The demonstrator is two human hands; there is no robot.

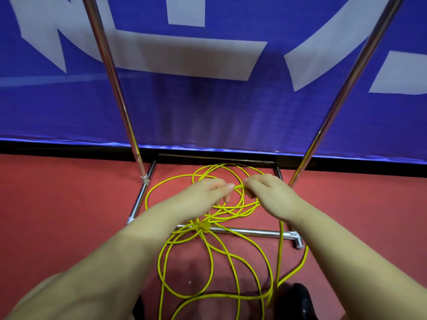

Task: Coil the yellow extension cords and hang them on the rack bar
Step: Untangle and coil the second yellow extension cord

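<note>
Two hands met at centre frame, low against the red floor. Left hand curled, thumb and fingertips pinching a short stretch of yellow cord; right hand curled likewise on the same stretch, just beside. Held taut between the two, probably to find an end or set the first loop for coiling. From under the right wrist, down toward the lower right of the frame, ran one strand, likely the length fed up from the heap into that grip.

Most of the yellow extension cords lay loose on the floor, sprawled from centre to bottom edge in wide, overlapping loops, several crossing at a small yellow knot or tie below the left forearm. Draped partly over the chrome base rail of the rack and partly inside its base frame. Could not tell whether one cord or several.

Rose from the base two chrome uprights, one toward the upper left, one toward the upper right, both leaning outward in the wide lens. Top bar out of view above the frame. Behind, a blue banner with large white lettering filled the upper half.

Nothing coiled as yet, nothing hung; judged the very start of the job. Tangle at the crossing point likely to snag as loops get drawn up.
</note>
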